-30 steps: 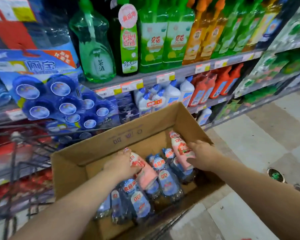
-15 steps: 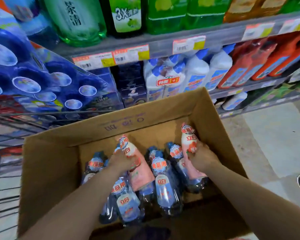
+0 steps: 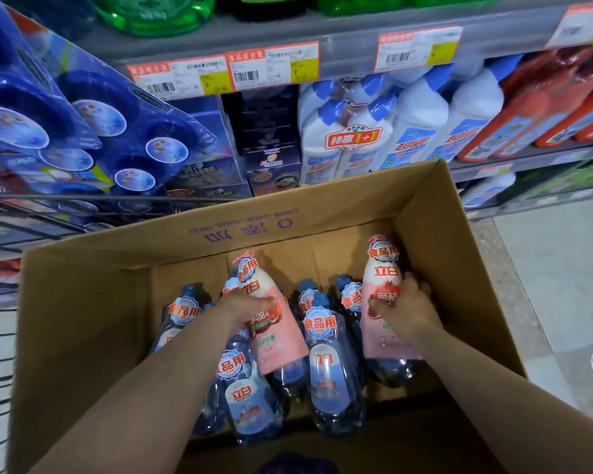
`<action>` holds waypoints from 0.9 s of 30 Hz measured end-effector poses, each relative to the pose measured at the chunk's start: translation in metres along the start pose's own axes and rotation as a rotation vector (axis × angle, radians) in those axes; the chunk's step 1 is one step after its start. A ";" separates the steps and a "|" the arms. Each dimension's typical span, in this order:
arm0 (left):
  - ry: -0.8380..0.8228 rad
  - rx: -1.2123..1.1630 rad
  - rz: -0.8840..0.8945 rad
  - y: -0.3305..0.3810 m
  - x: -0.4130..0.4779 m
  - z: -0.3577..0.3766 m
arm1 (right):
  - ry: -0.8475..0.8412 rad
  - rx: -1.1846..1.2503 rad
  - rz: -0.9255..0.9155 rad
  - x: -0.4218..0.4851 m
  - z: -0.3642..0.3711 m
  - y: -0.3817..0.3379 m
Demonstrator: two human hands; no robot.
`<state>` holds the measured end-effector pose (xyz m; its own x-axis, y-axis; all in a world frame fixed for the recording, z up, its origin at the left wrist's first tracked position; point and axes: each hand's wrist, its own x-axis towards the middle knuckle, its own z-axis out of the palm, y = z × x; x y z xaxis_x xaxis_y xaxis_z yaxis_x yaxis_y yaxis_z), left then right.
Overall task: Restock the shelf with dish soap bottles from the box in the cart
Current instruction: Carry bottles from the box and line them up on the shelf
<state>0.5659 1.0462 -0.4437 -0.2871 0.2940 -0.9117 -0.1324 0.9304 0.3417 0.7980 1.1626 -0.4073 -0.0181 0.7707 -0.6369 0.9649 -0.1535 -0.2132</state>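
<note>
Brown cardboard box (image 3: 435, 234) stands open-topped, with the wire cart (image 3: 31, 227) showing along its left side and the shelf (image 3: 350, 39) directly behind it. Inside the box, dish soap bottles lie on the bottom with necks toward the shelf. Most are blue-labelled bottles (image 3: 332, 371), packed side by side across the middle and left. Two are pink. The left grip (image 3: 245, 307) is curled over the waist of the left pink bottle (image 3: 281, 340), which lies tilted on top of the blue ones. The right grip (image 3: 408, 307) is wrapped round the right pink bottle (image 3: 382, 268), fingers closed on its label. This bottle is close to the box's right wall, cap end raised. Both forearms reach in over the near edge. On the shelf, price tags (image 3: 271, 65) line the front rail; below are white bottles (image 3: 418, 124) with blue caps, orange-red bottles (image 3: 534, 107) to their right and blue packs (image 3: 83, 131) at left. Tiled floor (image 3: 545, 268) at right.
</note>
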 end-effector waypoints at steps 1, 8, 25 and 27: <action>-0.020 -0.016 -0.005 0.000 0.001 -0.001 | -0.024 0.004 0.003 0.003 -0.001 0.000; -0.023 -0.034 0.003 0.007 0.007 0.004 | -0.111 0.308 0.139 0.012 0.008 0.006; 0.119 -0.258 0.168 -0.001 -0.030 0.012 | -0.128 0.351 -0.071 -0.013 0.009 0.002; 0.127 -0.254 0.195 0.001 -0.045 0.003 | -0.122 0.330 -0.143 -0.023 0.001 -0.002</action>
<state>0.5818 1.0344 -0.4031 -0.4444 0.4164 -0.7932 -0.2904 0.7706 0.5672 0.7958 1.1445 -0.3932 -0.1973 0.7223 -0.6628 0.8142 -0.2559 -0.5212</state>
